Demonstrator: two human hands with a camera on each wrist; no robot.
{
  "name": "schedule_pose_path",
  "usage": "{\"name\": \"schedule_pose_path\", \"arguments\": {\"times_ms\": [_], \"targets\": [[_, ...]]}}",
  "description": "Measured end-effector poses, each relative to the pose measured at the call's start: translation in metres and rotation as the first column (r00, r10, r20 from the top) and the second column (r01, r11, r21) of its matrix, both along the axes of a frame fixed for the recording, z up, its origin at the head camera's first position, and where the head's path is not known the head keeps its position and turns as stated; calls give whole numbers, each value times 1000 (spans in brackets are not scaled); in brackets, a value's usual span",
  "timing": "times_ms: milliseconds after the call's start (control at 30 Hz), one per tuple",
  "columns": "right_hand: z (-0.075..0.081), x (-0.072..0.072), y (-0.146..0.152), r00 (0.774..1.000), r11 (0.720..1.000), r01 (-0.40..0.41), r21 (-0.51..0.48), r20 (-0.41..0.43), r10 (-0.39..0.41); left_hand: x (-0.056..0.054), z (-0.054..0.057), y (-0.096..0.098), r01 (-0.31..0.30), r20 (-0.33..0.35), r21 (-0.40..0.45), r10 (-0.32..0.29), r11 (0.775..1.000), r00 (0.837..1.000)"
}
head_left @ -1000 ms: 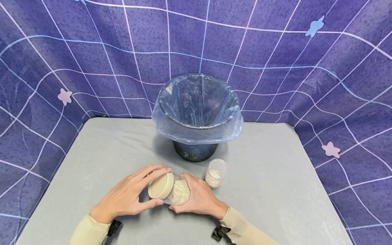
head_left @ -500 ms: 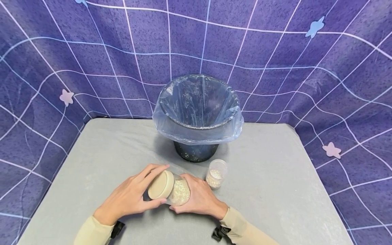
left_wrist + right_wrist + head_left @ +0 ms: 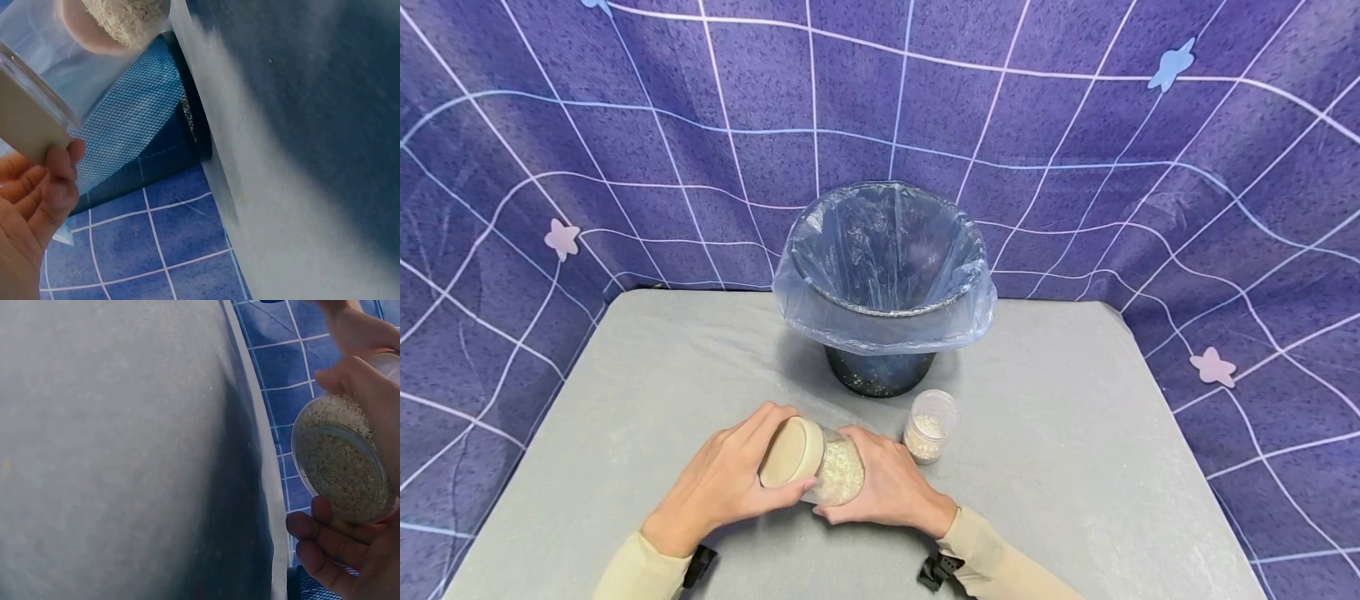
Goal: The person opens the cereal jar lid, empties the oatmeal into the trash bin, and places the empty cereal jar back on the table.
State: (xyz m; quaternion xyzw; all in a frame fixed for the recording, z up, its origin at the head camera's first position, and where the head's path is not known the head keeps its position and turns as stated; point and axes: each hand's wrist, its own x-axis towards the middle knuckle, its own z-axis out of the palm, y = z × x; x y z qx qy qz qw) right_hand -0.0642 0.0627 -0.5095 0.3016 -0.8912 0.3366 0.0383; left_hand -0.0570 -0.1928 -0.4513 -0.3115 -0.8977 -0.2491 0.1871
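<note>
Before me is a clear jar (image 3: pixel 841 473) of pale, rice-like flakes, tilted with its beige lid (image 3: pixel 790 454) toward the left. My left hand (image 3: pixel 722 479) grips the lid's rim between thumb and fingers. The left wrist view shows the fingertips (image 3: pixel 59 164) against the lid's edge. My right hand (image 3: pixel 895 483) holds the jar body from the right, and the flakes (image 3: pixel 340 465) show through the jar's base in the right wrist view. Whether the lid is loose on the jar, I cannot tell.
A smaller clear container (image 3: pixel 929 427), partly filled with similar flakes, stands just right of my right hand. Behind is a dark mesh bin (image 3: pixel 880 372) lined with a blue plastic bag (image 3: pixel 887 329). Grey cloth (image 3: pixel 1060 433) covers the table; purple gridded curtain (image 3: pixel 1045 117) surrounds it.
My left hand has shifted slightly right, and its fingers have drawn from spread across the lid to closer round its rim. My right hand and the jar stay nearly still.
</note>
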Motion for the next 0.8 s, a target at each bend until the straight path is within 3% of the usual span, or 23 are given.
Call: {"name": "schedule_pose_path", "arguments": {"times_ms": [300,600,800], "targets": [[-1,0,-1,1000,1000,2,-9,1,-2,3,2,8,-116,37,12,116,993,993],[-1,0,-1,1000,1000,-1,-16,5,1,5,5,13,-171,44,43,169,984,985],[-1,0,-1,1000,1000,9,-15,-2,-9,6,8,18,-231,71,45,227,972,971]]}}
